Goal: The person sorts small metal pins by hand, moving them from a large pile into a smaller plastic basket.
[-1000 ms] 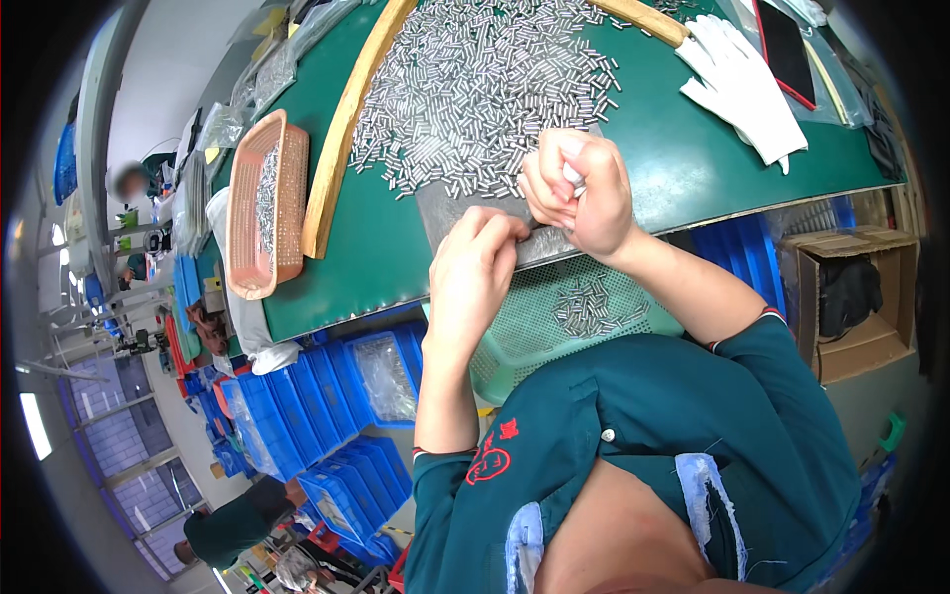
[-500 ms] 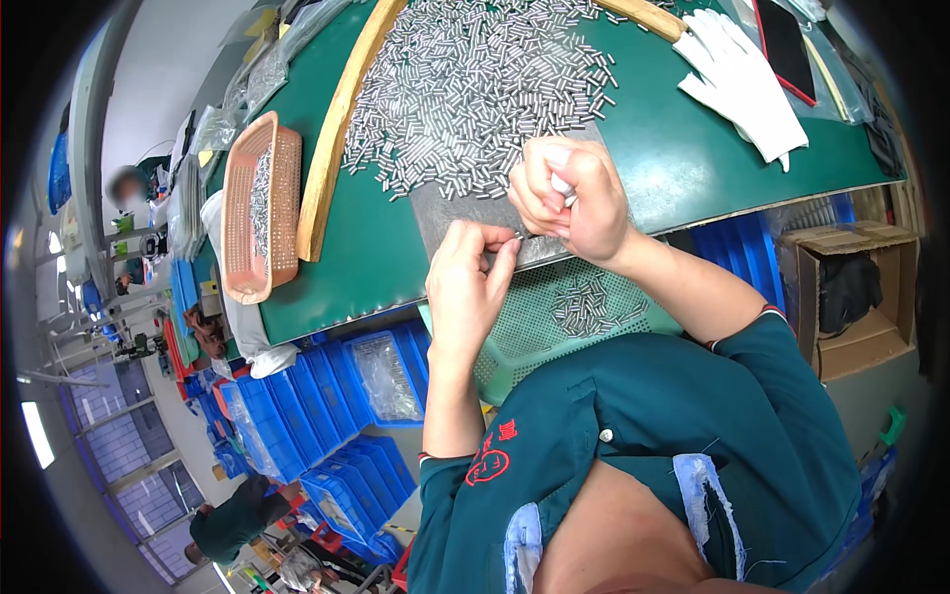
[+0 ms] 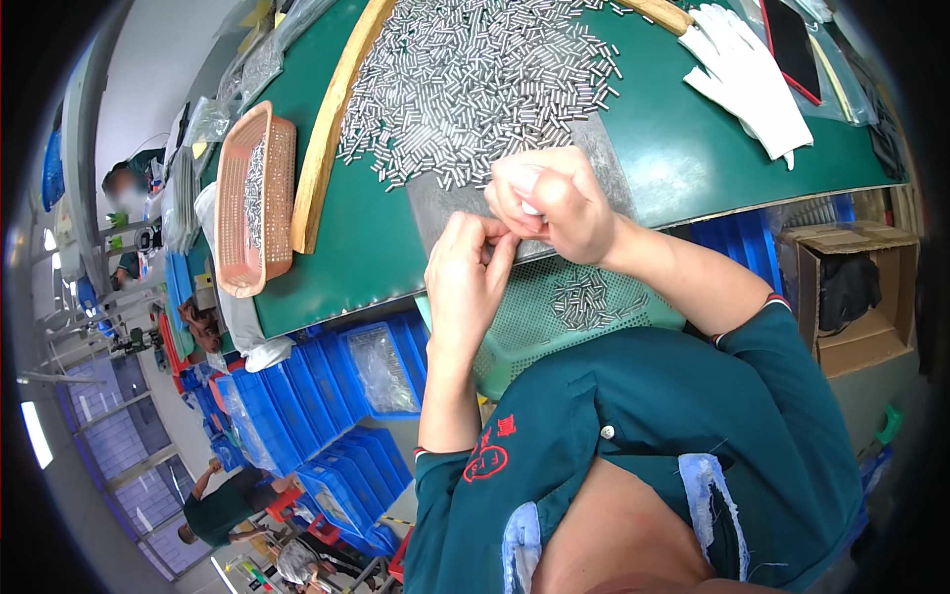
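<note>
My left hand [image 3: 465, 267] is closed in a pinch at the front edge of the green table. A small metal pin showed at its fingertips a moment ago; my right hand now hides that spot. Touching or nearly touching those fingertips, my right hand [image 3: 562, 203] is curled into a fist around something with a whitish part showing between the fingers; its kind is hidden. A large heap of short metal pins [image 3: 475, 89] spreads on the table beyond both hands, partly over a grey plate [image 3: 431, 206]. Below the hands, a pale green perforated basket [image 3: 515, 332] holds more pins.
Wooden strips [image 3: 327, 148] flank the heap. Leftward stands a pink basket [image 3: 230, 218] with pins inside. A white glove [image 3: 747, 84] and a red-edged phone [image 3: 792, 49] lie at right. Blue bins [image 3: 297, 406] and a cardboard box [image 3: 861, 297] are below table level. People work far left.
My right hand has moved left and slightly down toward my left fingertips, covering the pin that showed there. The left hand has barely shifted.
</note>
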`<state>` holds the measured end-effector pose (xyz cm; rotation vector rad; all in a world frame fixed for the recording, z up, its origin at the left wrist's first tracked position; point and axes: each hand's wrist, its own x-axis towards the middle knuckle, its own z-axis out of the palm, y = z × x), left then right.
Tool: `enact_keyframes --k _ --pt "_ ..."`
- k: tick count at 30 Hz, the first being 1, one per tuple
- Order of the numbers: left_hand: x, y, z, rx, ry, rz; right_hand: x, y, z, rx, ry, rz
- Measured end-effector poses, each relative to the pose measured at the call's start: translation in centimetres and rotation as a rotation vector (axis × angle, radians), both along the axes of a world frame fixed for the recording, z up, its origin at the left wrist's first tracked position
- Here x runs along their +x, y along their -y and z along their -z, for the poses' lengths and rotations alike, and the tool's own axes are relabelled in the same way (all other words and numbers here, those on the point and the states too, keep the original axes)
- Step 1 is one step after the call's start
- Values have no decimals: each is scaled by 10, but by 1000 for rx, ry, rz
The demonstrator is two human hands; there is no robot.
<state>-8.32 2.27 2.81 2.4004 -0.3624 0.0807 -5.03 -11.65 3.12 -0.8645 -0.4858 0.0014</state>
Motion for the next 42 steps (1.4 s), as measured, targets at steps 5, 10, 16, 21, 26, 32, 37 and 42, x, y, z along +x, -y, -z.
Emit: enact_keyframes --k 5,10,16,21,26,32,37,42 --pt "-2 -3 -3 4 -7 -18 1 -1 6 52 -98 39" --pt "-1 -9 -19 -27 -144 178 2 9 8 212 -148 56" --pt "23 3 -8 113 96 -36 1 9 7 194 -152 57" --pt "27 5 -6 193 141 -37 0 8 6 173 -159 54" --pt "12 4 -11 146 -19 3 0 10 5 170 -164 54" --pt "9 2 -11 116 -28 8 0 9 5 202 -155 29" --pt "8 1 -9 134 -6 53 1 8 7 214 -137 34" --pt "8 2 -13 -28 -106 53 0 9 7 198 -150 48"
